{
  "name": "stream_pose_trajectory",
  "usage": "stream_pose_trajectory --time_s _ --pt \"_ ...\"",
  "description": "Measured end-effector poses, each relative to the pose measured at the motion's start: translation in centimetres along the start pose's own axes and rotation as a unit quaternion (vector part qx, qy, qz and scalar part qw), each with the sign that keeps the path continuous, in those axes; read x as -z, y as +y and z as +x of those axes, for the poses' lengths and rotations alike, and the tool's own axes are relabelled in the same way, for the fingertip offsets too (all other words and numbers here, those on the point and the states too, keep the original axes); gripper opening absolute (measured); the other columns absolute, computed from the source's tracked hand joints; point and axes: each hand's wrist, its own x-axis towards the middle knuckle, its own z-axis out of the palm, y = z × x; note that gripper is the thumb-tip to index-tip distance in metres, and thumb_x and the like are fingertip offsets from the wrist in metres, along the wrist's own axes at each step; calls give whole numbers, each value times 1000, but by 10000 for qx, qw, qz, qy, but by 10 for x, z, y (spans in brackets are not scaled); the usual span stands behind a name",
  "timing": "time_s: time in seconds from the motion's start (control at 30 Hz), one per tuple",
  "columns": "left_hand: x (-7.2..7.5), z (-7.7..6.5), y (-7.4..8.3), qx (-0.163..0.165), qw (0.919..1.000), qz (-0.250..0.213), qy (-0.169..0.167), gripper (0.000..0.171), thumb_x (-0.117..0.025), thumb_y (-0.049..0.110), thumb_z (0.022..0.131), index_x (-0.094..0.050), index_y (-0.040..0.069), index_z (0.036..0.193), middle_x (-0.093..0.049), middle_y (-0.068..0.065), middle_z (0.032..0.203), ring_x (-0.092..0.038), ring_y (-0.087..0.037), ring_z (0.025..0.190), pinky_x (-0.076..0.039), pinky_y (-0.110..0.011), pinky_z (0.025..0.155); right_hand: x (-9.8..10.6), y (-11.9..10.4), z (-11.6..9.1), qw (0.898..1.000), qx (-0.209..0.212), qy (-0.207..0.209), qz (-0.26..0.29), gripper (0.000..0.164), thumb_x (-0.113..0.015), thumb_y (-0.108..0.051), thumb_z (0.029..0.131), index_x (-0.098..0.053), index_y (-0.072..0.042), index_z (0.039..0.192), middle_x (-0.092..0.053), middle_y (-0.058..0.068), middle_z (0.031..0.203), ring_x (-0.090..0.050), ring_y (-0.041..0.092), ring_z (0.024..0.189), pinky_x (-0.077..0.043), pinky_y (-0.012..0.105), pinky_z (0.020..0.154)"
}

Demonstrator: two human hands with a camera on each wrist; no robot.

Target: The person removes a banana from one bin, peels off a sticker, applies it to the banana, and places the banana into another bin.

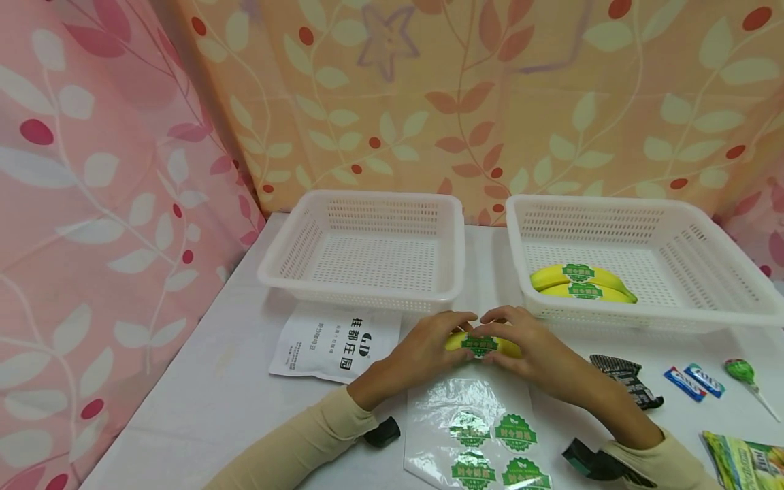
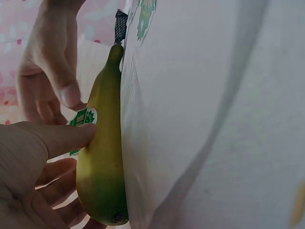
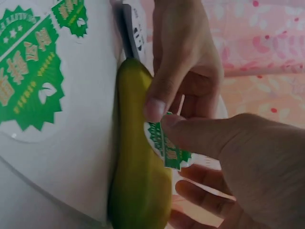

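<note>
A yellow banana (image 1: 513,350) lies crosswise on the table between both hands, with a green-and-white sticker (image 1: 480,346) on its side. My left hand (image 1: 422,346) holds the banana's left part, its thumb on the sticker and its fingers behind the fruit. From the other side, my right hand (image 1: 542,354) holds it with the thumb at the sticker's edge. In the right wrist view, part of the sticker (image 3: 174,153) curves over the banana (image 3: 138,181). Just below the hands lies a clear sheet (image 1: 468,391) with several similar green stickers (image 1: 516,432).
Two white baskets (image 1: 361,297) stand at the back; the right basket (image 1: 674,316) holds two stickered bananas (image 1: 603,278). A white pouch (image 1: 318,347) lies left of the hands. To the right are a black wrapper (image 1: 625,378), small blue packets (image 1: 684,383), a lollipop (image 1: 740,371) and a green-yellow packet (image 1: 744,459).
</note>
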Motion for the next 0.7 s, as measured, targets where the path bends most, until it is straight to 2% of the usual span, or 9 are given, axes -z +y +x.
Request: stream_pose_trajectory --time_s 0.07,0.13,0.4,0.7 --pt "0 0 0 41 10000 33 -7 57 -80 17 96 -58 7 148 -72 -5 129 -65 -15 109 -51 -23 91 -3 0 0 9998 -61 -92 -145 43 -84 -14 91 -74 -23 132 -63 3 131 -58 28 122 -55 53 97" --pt "0 0 0 37 10000 64 -8 56 -79 17 97 -59 7 147 -71 -5 130 -65 -15 112 -51 -23 93 -7 1 0 9994 -179 -108 -260 43 -85 -16 91 -74 -21 133 -64 5 129 -59 28 120 -55 53 96" --pt "-1 0 1 -31 9993 378 -25 36 -80 19 97 -72 7 129 -73 -3 118 -61 -10 98 -46 -17 81 -15 4 1 9973 -224 152 -681 37 -85 -22 92 -75 -17 127 -68 -2 116 -64 19 106 -56 47 89" --pt "-1 0 2 68 9985 550 9 32 -83 24 94 -76 9 121 -73 -1 111 -61 -8 95 -48 -17 81 -17 1 3 9967 -445 83 -668 35 -86 -21 90 -73 -12 121 -70 0 115 -65 21 107 -57 49 92"
